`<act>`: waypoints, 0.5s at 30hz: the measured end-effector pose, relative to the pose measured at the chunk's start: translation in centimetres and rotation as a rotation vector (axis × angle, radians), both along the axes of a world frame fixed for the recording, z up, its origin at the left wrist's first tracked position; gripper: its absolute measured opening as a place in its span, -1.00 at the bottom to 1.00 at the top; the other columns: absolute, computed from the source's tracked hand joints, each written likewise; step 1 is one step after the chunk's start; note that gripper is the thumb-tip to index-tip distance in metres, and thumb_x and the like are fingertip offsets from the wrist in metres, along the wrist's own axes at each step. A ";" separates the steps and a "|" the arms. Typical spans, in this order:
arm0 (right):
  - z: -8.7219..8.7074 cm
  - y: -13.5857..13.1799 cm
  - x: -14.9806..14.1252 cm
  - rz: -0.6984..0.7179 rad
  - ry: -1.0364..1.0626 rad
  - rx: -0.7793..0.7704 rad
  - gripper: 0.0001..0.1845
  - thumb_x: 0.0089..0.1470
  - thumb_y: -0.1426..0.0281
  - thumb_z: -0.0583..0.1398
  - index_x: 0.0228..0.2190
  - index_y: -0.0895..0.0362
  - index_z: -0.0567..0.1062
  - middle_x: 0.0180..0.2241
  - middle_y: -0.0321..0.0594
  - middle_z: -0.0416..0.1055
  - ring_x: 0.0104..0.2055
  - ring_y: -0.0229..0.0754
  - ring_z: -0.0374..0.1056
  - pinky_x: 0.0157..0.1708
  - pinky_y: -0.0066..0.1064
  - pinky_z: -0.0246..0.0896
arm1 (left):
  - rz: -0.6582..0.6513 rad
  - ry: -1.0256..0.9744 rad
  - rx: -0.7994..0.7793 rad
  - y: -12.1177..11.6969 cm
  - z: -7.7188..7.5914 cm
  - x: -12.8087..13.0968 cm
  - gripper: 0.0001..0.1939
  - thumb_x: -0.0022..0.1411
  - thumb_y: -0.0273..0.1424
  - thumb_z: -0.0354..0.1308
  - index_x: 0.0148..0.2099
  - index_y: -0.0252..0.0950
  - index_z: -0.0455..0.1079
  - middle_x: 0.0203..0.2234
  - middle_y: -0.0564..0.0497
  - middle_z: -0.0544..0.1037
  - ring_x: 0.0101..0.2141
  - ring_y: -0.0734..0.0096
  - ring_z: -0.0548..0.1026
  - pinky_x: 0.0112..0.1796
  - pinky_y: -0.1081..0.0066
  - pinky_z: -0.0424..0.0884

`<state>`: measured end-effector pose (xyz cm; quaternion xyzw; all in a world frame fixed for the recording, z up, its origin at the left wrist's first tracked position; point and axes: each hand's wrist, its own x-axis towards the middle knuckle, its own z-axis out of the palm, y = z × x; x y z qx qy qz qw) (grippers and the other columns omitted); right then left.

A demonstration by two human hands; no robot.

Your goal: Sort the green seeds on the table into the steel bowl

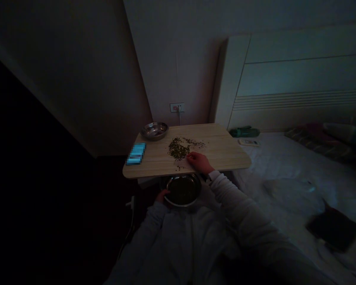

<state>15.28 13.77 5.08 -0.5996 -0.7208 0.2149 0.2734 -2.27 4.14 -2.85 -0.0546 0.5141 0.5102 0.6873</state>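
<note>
Small dark green bits that look like seeds or beans (178, 149) lie scattered over the wooden tabletop (225, 152). My right hand (199, 161) rests at the near right edge of the pile, fingers curled together at the tips; whatever is between them is too small to make out. Below the table's front edge, a metal bowl (182, 204) sits at my lap with a dark greenish mass inside. My left hand (163, 195) grips that bowl's left rim, thumb over the edge. A second metal bowl (154, 136) stands at the table's back left corner, with something small and dark in it.
A phone with a lit, blurred-out screen (136, 153) lies at the table's left edge. Behind is a wall socket (177, 107) with a plug. On the bed at right are a green bottle (245, 132), a pale phone-like object (249, 142) and a dark flat object (334, 228).
</note>
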 end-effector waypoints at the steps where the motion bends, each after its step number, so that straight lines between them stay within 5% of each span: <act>1: 0.0 -0.1 0.0 0.010 -0.005 0.004 -0.75 0.04 0.27 0.12 -0.27 0.07 0.52 -0.35 -0.24 0.52 -0.32 -0.20 0.38 -0.35 -0.44 0.15 | -0.004 -0.004 -0.005 0.0 0.1 0.0 -0.67 -0.13 -0.65 0.00 -0.30 -0.41 0.48 -0.76 0.01 0.50 -0.60 0.25 0.52 -0.38 0.29 0.45; 10: 0.0 -0.3 0.3 0.084 -0.020 0.003 -0.73 0.04 0.27 0.12 -0.25 0.09 0.52 -0.33 -0.23 0.52 -0.33 -0.23 0.37 -0.37 -0.47 0.15 | -0.002 0.033 -0.014 -0.4 1.3 0.2 -0.66 -0.08 -0.66 -0.04 -0.27 -0.43 0.47 -0.80 0.03 0.46 -0.65 0.28 0.49 -0.36 0.30 0.45; 15: 0.1 -0.5 0.3 0.132 -0.001 -0.002 -0.73 0.03 0.28 0.13 -0.25 0.11 0.53 -0.35 -0.24 0.52 -0.35 -0.25 0.36 -0.36 -0.49 0.16 | 0.008 -0.041 0.010 -0.2 0.7 0.1 -0.63 -0.12 -0.66 -0.03 -0.27 -0.38 0.50 -0.80 0.04 0.47 -0.54 0.20 0.55 -0.27 0.24 0.43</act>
